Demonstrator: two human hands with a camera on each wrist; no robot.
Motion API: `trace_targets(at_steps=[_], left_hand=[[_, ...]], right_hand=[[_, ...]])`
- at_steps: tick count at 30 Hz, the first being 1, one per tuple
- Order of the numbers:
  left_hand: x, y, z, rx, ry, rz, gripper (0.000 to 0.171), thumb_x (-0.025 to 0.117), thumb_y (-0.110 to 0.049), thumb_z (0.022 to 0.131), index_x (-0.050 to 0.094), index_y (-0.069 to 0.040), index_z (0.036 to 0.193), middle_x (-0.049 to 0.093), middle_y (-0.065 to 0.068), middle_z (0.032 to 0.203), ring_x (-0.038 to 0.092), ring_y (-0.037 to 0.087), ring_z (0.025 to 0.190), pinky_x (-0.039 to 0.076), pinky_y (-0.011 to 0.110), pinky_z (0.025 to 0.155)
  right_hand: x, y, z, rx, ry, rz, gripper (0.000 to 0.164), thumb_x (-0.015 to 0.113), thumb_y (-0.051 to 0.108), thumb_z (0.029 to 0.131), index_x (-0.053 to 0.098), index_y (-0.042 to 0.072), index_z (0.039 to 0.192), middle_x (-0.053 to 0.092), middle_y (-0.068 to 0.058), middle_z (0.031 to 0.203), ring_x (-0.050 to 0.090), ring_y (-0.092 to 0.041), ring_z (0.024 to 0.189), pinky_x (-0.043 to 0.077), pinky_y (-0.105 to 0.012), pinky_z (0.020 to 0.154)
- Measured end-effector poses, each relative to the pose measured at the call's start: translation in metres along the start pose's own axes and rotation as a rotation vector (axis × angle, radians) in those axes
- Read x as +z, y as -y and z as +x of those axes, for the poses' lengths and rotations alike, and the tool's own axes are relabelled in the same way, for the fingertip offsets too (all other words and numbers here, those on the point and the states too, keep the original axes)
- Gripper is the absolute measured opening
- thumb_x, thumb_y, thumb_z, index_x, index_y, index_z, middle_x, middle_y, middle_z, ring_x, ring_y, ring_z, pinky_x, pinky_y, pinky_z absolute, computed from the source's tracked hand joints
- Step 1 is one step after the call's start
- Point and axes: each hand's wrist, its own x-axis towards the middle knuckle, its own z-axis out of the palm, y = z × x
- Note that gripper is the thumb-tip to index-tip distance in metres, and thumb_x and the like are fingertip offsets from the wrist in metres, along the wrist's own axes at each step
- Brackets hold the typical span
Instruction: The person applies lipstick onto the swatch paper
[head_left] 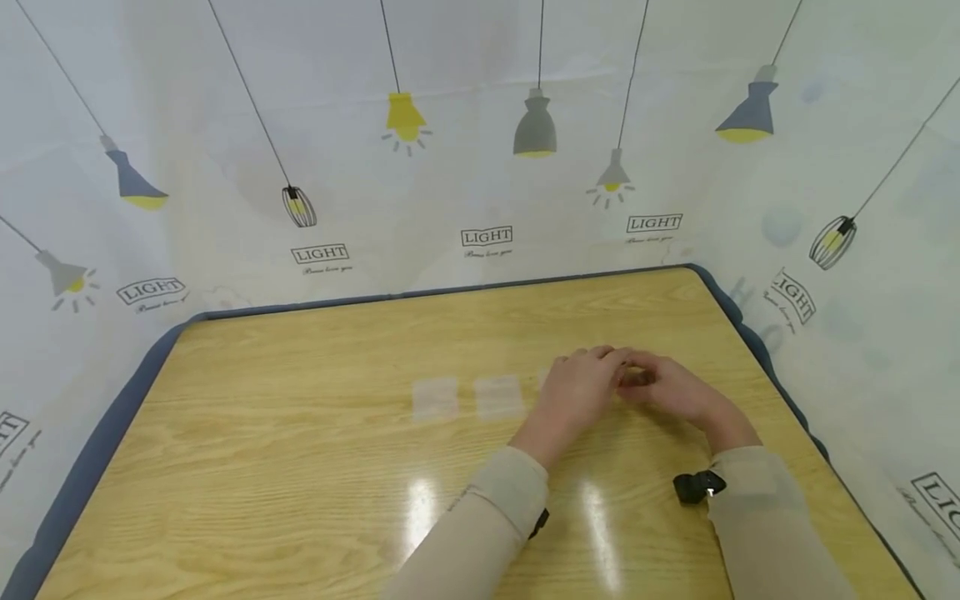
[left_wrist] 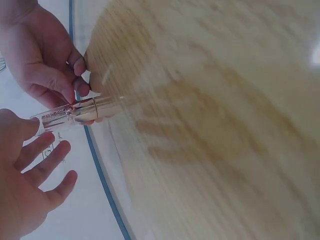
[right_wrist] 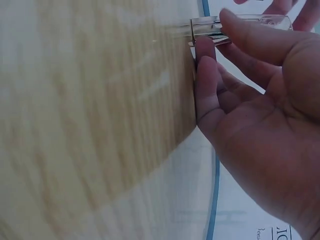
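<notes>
A small lipstick tube (left_wrist: pixel 60 116), clear with lettering at one end and shiny gold at the other, stands with its gold end at the wooden tabletop. My right hand (head_left: pixel 671 392) pinches it low down between thumb and fingers, seen closely in the right wrist view. At the clear end of the lipstick tube (right_wrist: pixel 265 21), my left hand (head_left: pixel 581 387) holds on with its foremost digits, while its other fingers (left_wrist: pixel 62 150) spread away from it. From the head view, both hands meet at the fingertips and hide the tube.
Two pale, see-through squares (head_left: pixel 435 398) (head_left: pixel 498 396) lie on the wooden table (head_left: pixel 262 450), left of my hands. A third is partly covered by my left hand. Blue edging (head_left: pixel 405 294) borders the tabletop, and a lamp-printed white sheet (head_left: pixel 450 192) surrounds it.
</notes>
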Motion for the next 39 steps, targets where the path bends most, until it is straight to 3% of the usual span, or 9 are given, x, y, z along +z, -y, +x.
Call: trace_targets(at_steps=[4, 10, 14, 17, 21, 25, 29, 34, 39], left_hand=[[0.000, 0.000, 0.000, -0.027, -0.024, -0.036, 0.039, 0.063, -0.031, 0.109, 0.061, -0.028, 0.148, 0.072, -0.006, 0.138, 0.073, 0.013, 0.117, 0.062, 0.029, 0.093], [-0.002, 0.002, -0.002, -0.081, -0.089, -0.203, 0.028, 0.064, -0.028, 0.109, 0.067, -0.022, 0.136, 0.076, -0.003, 0.122, 0.075, 0.012, 0.103, 0.061, 0.023, 0.081], [-0.005, 0.006, -0.006, -0.114, -0.127, -0.313, 0.029, 0.062, -0.029, 0.109, 0.066, -0.021, 0.137, 0.075, -0.002, 0.125, 0.075, 0.012, 0.103, 0.060, 0.020, 0.080], [-0.009, 0.010, -0.011, -0.141, -0.142, -0.344, 0.031, 0.060, -0.030, 0.110, 0.066, -0.024, 0.140, 0.074, -0.001, 0.128, 0.074, 0.012, 0.105, 0.060, 0.020, 0.081], [-0.015, 0.015, -0.021, -0.181, -0.153, -0.382, 0.030, 0.059, -0.030, 0.111, 0.069, -0.024, 0.139, 0.074, -0.001, 0.124, 0.073, 0.012, 0.102, 0.059, 0.020, 0.080], [-0.020, 0.021, -0.036, -0.217, -0.153, -0.500, 0.033, 0.062, -0.030, 0.109, 0.068, -0.019, 0.140, 0.073, 0.002, 0.122, 0.073, 0.015, 0.103, 0.059, 0.022, 0.083], [-0.023, 0.028, -0.056, -0.244, -0.179, -0.615, 0.039, 0.067, -0.031, 0.107, 0.066, -0.015, 0.143, 0.073, 0.004, 0.121, 0.072, 0.019, 0.106, 0.060, 0.026, 0.086], [-0.023, 0.034, -0.085, -0.282, -0.248, -0.713, 0.037, 0.071, -0.027, 0.104, 0.069, -0.013, 0.138, 0.074, 0.005, 0.114, 0.072, 0.018, 0.101, 0.058, 0.023, 0.080], [-0.030, 0.039, -0.113, -0.338, -0.268, -0.764, 0.034, 0.073, -0.026, 0.103, 0.071, -0.014, 0.135, 0.074, 0.004, 0.113, 0.070, 0.018, 0.100, 0.057, 0.022, 0.078]], right_hand=[[0.001, 0.000, 0.004, -0.005, -0.012, -0.012, 0.043, 0.065, 0.016, 0.106, 0.059, 0.004, 0.147, 0.045, -0.027, 0.163, 0.057, -0.048, 0.137, 0.053, -0.057, 0.110], [-0.003, 0.006, 0.005, 0.003, -0.004, -0.068, 0.036, 0.066, 0.020, 0.106, 0.064, 0.005, 0.139, 0.047, -0.027, 0.161, 0.057, -0.049, 0.138, 0.051, -0.061, 0.111], [-0.007, 0.015, 0.002, 0.012, 0.007, -0.104, 0.038, 0.064, 0.024, 0.107, 0.064, 0.003, 0.139, 0.057, -0.028, 0.151, 0.066, -0.040, 0.122, 0.058, -0.049, 0.096], [-0.008, 0.023, -0.002, -0.001, 0.014, -0.085, 0.037, 0.061, 0.024, 0.109, 0.061, 0.000, 0.137, 0.061, -0.028, 0.143, 0.068, -0.031, 0.111, 0.058, -0.040, 0.086], [-0.004, 0.037, -0.012, -0.033, -0.007, -0.044, 0.034, 0.056, 0.021, 0.112, 0.060, -0.003, 0.136, 0.067, -0.026, 0.130, 0.070, -0.029, 0.105, 0.060, -0.041, 0.086], [0.005, 0.054, -0.023, -0.055, -0.043, -0.012, 0.036, 0.053, 0.024, 0.113, 0.059, -0.004, 0.136, 0.068, -0.025, 0.124, 0.070, -0.031, 0.103, 0.061, -0.044, 0.089], [0.022, 0.069, -0.031, -0.064, -0.077, 0.023, 0.038, 0.052, 0.030, 0.114, 0.061, 0.000, 0.136, 0.069, -0.021, 0.117, 0.067, -0.029, 0.100, 0.061, -0.039, 0.087], [0.053, 0.081, -0.040, -0.074, -0.133, 0.052, 0.039, 0.052, 0.036, 0.113, 0.063, 0.005, 0.136, 0.069, -0.014, 0.107, 0.065, -0.026, 0.095, 0.058, -0.033, 0.080], [0.078, 0.094, -0.046, -0.119, -0.157, 0.028, 0.034, 0.060, 0.033, 0.110, 0.065, 0.009, 0.134, 0.069, -0.010, 0.098, 0.063, -0.021, 0.086, 0.052, -0.027, 0.070]])
